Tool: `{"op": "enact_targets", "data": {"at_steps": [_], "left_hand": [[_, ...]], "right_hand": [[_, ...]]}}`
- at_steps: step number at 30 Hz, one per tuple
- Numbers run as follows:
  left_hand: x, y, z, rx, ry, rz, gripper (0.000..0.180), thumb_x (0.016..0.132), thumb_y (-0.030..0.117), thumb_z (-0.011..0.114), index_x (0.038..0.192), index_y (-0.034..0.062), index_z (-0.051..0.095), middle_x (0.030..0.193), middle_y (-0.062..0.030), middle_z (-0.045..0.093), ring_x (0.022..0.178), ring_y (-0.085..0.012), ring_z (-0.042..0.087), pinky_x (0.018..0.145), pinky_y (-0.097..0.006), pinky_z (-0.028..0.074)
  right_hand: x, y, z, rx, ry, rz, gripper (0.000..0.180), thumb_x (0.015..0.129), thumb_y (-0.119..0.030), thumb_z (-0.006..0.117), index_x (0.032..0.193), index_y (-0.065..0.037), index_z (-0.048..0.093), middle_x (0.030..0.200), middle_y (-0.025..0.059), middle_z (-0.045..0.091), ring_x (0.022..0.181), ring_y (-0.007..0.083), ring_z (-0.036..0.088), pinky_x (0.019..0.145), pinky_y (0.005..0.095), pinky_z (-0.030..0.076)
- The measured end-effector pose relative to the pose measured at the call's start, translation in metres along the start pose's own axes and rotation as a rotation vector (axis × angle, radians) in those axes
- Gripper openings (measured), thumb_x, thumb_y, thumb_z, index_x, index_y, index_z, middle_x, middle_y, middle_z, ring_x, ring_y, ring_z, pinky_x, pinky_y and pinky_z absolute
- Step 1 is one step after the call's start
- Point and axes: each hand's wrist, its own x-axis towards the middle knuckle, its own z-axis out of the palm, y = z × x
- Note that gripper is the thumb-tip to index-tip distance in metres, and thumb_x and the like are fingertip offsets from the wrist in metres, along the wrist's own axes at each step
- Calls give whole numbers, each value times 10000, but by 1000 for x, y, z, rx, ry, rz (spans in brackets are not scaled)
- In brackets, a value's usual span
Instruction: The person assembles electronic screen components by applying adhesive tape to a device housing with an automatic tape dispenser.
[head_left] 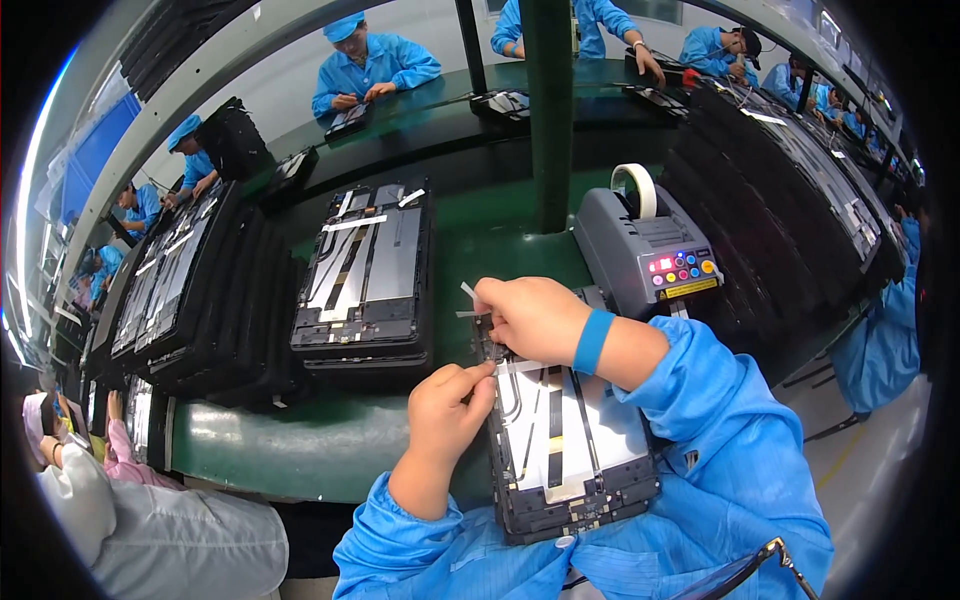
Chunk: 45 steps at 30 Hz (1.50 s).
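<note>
At the centre of the frame, the right hand [535,318] is bent over the upper end of an opened tablet [527,420], its thumb and forefinger pinched on a short pale strip [468,290] that juts out to the left. Just below and to the left, the left hand [447,415] is curled, thumb and forefinger together at the tablet's upper left edge; whether they grip anything, I cannot tell. The tablet lies in the lower middle of the frame, tilted slightly, beneath the right hand and to the right of the left one, most of its length reaching down toward the person's blue sleeves. A blue band [594,341] circles the right wrist. Above and right of that hand, a grey tape dispenser [640,240] bears a white roll [636,192] and lit buttons. Left of centre, on the green table [290,455], stands a stack of tablets [365,265]; taller stacks rise at the left [180,270] and upper right [780,180]. Along the top of the frame, co-workers in blue [370,70] sit beyond a green post [550,120].
</note>
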Motion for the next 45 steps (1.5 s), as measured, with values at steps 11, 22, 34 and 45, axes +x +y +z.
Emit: {"op": "enact_targets", "data": {"at_steps": [11, 22, 34, 45], "left_hand": [[-1, 1, 4, -113, 18, -63, 163, 737, 58, 680, 899, 43, 688, 653, -79, 576, 540, -184, 555, 508, -277, 448], [-1, 0, -1, -31, -165, -118, 180, 820, 114, 584, 988, 77, 638, 859, -122, 660, 753, -299, 643, 650, -365, 508], [-4, -2, 2, -96, -102, -107, 225, 807, 83, 598, 1025, 46, 644, 859, -136, 665, 726, -284, 653, 637, -330, 512], [5, -4, 1, -103, -240, -139, 283, 840, 123, 536, 1113, 108, 608, 877, -138, 662, 751, -288, 651, 680, -350, 505]], "right_hand": [[-2, 2, 4, -94, -8, 54, 246, 755, -112, 605, 977, -40, 529, 806, 157, 646, 772, 349, 631, 675, 436, 492], [-4, 3, -1, -110, 95, -233, 241, 756, -68, 600, 989, -69, 540, 851, 138, 651, 844, 342, 622, 701, 425, 491], [-9, -15, -8, -20, -146, 186, 280, 757, -84, 615, 1002, -16, 498, 829, 194, 628, 797, 365, 626, 704, 437, 491], [-11, 3, -26, 70, -93, 86, 227, 764, -172, 660, 921, -38, 565, 834, 161, 640, 818, 343, 626, 706, 415, 483]]}}
